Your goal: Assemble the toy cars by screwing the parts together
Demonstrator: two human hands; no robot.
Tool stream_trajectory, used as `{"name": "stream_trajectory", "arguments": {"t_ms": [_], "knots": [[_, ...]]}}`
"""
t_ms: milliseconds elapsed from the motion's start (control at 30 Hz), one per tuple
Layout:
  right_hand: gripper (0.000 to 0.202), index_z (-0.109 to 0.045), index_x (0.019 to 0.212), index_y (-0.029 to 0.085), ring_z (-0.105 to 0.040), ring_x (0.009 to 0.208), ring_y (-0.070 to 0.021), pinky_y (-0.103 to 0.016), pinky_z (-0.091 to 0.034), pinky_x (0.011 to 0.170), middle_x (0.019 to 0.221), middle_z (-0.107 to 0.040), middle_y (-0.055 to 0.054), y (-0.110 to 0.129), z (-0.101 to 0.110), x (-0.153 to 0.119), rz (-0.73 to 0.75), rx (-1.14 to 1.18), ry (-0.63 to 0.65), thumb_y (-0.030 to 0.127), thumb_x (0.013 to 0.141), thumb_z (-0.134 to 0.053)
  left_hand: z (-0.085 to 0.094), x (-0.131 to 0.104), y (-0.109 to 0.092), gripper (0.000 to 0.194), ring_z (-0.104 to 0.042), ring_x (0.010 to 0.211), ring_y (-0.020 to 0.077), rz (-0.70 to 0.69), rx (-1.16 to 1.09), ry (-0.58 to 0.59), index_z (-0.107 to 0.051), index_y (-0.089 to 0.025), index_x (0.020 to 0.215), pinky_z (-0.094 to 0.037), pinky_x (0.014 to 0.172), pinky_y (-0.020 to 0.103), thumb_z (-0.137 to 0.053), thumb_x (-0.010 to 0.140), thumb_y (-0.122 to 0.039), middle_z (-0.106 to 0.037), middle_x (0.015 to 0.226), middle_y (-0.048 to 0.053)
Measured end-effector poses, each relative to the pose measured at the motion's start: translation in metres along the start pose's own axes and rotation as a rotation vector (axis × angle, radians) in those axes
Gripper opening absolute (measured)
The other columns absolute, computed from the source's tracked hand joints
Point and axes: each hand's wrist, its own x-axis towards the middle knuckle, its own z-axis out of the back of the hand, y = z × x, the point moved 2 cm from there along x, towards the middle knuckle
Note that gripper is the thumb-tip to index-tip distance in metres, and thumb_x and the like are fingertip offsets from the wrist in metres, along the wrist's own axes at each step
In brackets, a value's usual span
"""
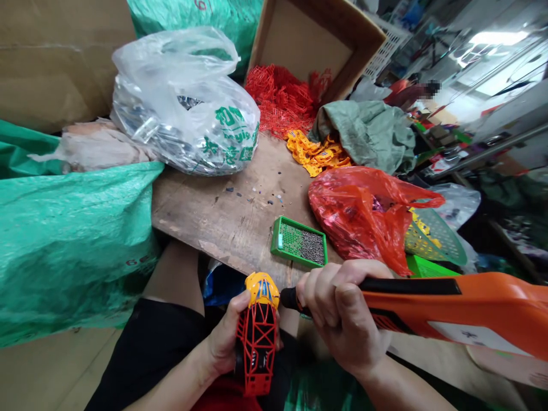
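Observation:
A toy car [259,337] with a yellow hood and a red lattice frame is gripped in my left hand [229,334], above my lap. My right hand [345,317] wraps around the front of an orange electric screwdriver [479,311]. Its dark tip points left and meets, or nearly meets, the side of the yellow hood; the exact contact is hard to make out. Just beyond, a green tray [298,242] of small screws [311,246] lies near the table's edge.
On the wooden table [222,211] are a clear bag of silvery parts [184,108], red lattice parts [280,100], yellow car shells [319,153] and a red plastic bag [359,211]. A green sack [77,245] stands at left. Another person [411,94] is in the background at right.

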Motion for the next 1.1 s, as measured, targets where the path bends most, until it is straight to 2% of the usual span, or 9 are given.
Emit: {"name": "stream_trajectory", "arguments": {"t_ms": [400,700,1100], "knots": [[0.011,-0.056,0.094,0.026,-0.041,0.046,-0.0066,-0.021,-0.046,0.051,0.058,-0.042,0.011,-0.0057,0.0015,-0.0017,-0.008,0.022,0.019,0.026,0.104,-0.060,-0.0018,-0.0005,-0.0002,0.072,-0.071,0.057,0.0203,0.004,0.008,-0.026,-0.079,-0.006,0.081,-0.058,0.063,0.030,-0.078,0.062,-0.076,-0.073,0.066,0.008],[0.018,-0.053,0.087,0.024,-0.041,0.045,-0.0064,-0.021,-0.043,0.049,0.057,-0.042,0.011,-0.0070,-0.0006,0.0003,-0.046,0.028,0.006,0.023,0.103,-0.060,0.0010,0.0011,0.0008,0.073,-0.071,0.059,0.0204,0.009,0.001,-0.021,-0.080,-0.006,0.083,-0.057,0.062,0.029,-0.075,0.065,-0.077,-0.073,0.067,0.009],[0.021,-0.051,0.084,0.025,-0.038,0.043,-0.0062,-0.019,-0.040,0.045,0.055,-0.040,0.011,-0.0106,-0.0037,0.0035,-0.098,0.017,-0.022,0.024,0.102,-0.062,0.0018,0.0004,0.0004,0.072,-0.071,0.059,0.0214,0.015,0.035,-0.075,-0.078,-0.007,0.085,-0.056,0.062,0.030,-0.076,0.064,-0.076,-0.074,0.066,0.010]]}}
